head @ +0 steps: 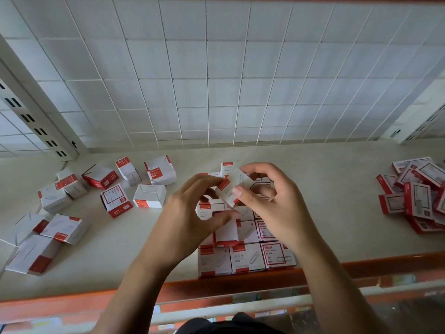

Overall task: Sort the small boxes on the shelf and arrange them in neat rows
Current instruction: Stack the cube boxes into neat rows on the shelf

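Just above the arranged rows (250, 259), a small box (234, 186) is tilted in the air. The left hand (187, 213) pinches its red end and the right hand (272, 203) clamps its other side. Loose boxes (150, 195) lie scattered left and a flat pile (417, 201) right on the shelf (337, 189).

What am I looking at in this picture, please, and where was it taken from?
There is no machine here: a person wears a camera on the head, which looks forward and down at their own bare hands. The left hand and right hand together pinch one small white-and-red box above a pale shelf. Under the hands, similar boxes stand in tidy rows. More loose boxes lie scattered to the left, and a pile of flatter boxes lies at the right. Behind is a white wire grid.
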Demonstrator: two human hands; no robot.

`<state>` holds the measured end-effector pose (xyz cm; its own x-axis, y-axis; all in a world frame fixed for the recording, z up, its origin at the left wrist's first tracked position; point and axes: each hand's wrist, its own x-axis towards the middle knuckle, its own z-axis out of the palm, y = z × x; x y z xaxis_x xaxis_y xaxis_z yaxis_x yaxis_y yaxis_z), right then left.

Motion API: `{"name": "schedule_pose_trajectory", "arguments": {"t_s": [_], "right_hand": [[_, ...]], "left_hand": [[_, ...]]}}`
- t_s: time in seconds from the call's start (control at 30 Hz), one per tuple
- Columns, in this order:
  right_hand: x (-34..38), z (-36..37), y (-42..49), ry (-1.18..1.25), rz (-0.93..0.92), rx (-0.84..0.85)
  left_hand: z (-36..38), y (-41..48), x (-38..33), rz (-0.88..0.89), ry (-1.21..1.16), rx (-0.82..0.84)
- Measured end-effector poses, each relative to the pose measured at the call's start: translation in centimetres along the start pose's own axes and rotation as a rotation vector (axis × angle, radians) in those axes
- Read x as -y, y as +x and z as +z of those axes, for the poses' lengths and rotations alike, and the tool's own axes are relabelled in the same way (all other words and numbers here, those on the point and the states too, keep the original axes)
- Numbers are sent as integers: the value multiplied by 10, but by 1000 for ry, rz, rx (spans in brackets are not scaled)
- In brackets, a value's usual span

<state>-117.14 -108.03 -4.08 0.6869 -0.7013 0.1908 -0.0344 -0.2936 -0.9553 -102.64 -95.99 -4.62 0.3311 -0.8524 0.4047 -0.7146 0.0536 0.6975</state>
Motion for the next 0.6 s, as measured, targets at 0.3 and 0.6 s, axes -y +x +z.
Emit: {"name": "schedule_pose_trajectory", "arguments": {"t_s": [0.3,0.6], "right_hand": [[-3,-5,12,-507,-397,149],[-4,4,29,-531,-488,213]], "left_hand": [[-9,0,12,-27,70,-70],[-14,0,22,-42,83,-66]]}}
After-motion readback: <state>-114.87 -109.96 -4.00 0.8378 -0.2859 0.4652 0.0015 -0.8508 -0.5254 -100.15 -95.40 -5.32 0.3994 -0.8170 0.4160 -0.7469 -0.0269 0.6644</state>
